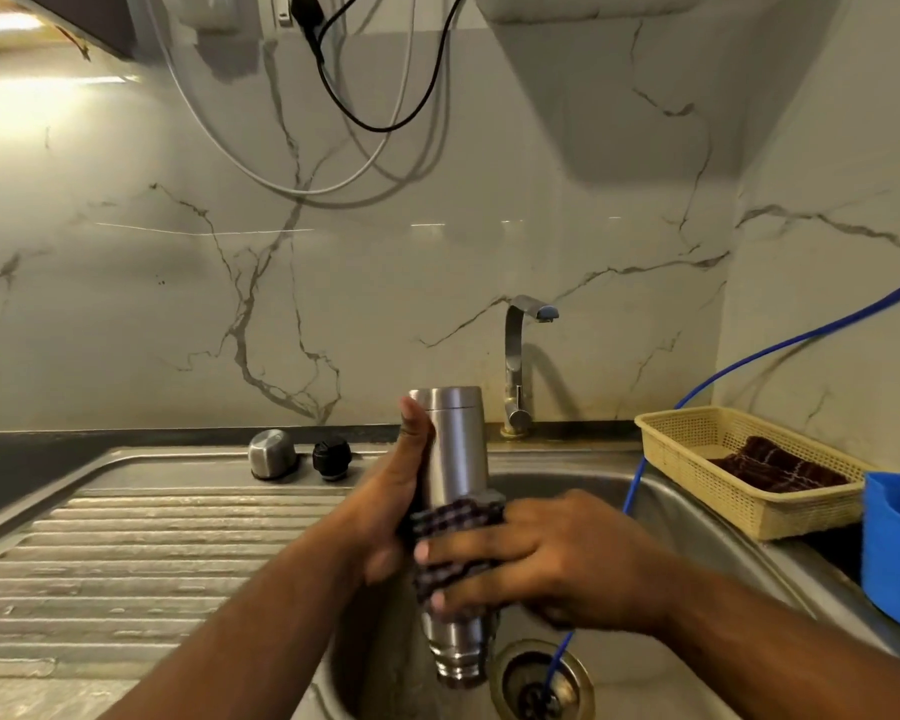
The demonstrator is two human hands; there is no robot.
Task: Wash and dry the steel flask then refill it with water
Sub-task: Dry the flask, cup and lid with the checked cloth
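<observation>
Left hand [391,506], right hand [531,553] grip flask [455,444]

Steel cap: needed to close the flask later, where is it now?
In the head view, the steel cap stands at the back of the drainboard, just left of the black stopper.

Flask [455,444] waist, seemingly, behind cloth [458,517].

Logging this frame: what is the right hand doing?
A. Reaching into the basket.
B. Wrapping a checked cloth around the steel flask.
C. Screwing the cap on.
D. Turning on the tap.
B: the right hand holds the checked cloth around the lower body of the steel flask, which the left hand grips higher up, above the sink.
</observation>
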